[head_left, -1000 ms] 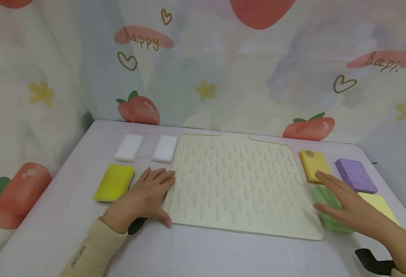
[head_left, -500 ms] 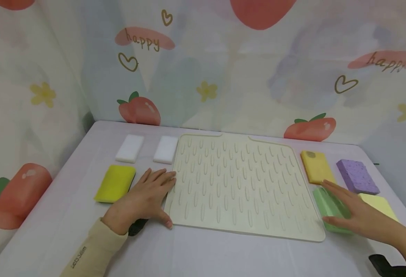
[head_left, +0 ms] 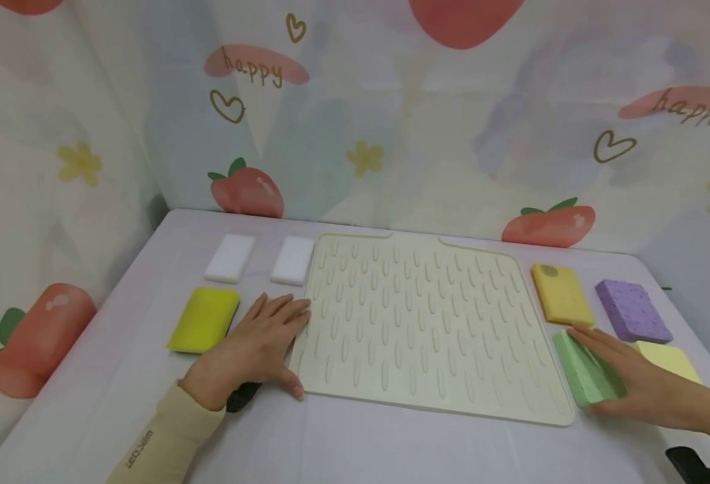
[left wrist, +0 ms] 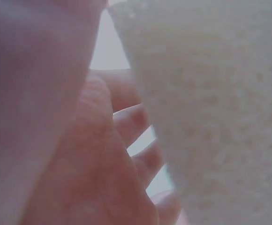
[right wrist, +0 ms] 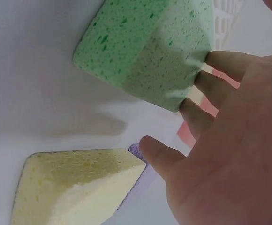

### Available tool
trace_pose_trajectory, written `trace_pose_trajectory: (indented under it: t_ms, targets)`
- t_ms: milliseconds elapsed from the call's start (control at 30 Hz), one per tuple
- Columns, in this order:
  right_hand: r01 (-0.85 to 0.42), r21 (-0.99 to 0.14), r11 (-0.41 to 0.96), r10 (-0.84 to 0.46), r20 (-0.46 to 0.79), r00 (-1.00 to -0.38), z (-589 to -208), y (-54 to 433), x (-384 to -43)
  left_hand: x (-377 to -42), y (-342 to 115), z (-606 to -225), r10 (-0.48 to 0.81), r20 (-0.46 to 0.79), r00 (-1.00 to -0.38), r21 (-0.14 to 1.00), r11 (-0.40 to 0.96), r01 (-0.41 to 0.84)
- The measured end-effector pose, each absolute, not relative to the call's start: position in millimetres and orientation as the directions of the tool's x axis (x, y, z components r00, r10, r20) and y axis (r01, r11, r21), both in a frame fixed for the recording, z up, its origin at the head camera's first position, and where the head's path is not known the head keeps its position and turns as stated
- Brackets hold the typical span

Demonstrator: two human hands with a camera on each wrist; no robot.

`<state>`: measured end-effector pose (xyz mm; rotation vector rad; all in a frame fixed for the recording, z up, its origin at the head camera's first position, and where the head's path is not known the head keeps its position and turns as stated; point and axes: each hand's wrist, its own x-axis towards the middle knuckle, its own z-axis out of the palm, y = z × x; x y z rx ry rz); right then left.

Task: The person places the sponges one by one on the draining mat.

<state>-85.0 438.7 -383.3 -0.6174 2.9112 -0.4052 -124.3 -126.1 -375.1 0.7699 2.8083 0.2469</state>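
While seven sponges (head_left: 633, 310) flank one ridged mat (head_left: 427, 329), the left hand (head_left: 255, 346) lies spread, right hand (head_left: 642, 383) gripping the green sponge (head_left: 587, 373).

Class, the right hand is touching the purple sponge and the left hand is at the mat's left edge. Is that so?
Not quite: the right hand touches the green sponge, not a purple one, as the right wrist view shows. The left hand is at the left edge of the mat.
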Motion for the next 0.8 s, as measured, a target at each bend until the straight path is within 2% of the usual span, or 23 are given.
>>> trace_pose_trajectory:
  t_ms: [167,400,800]
  targets:
    - [-0.416,-0.246,0.876,-0.445,-0.078,-0.892,-382,438,-84,-125,-126,-376,0.518,-0.163,-0.84,0.203,0.851,0.485]
    - [-0.378,-0.161,0.912,-0.396,-0.099,-0.913,-380,436,-89,-124,-127,-375,0.508,-0.177,-0.843,0.213,0.856,0.471]
    - [-0.463,-0.14,0.875,-0.457,0.072,-0.886,-372,432,-89,-124,-126,-374,0.508,-0.177,-0.843,0.217,0.856,0.47]
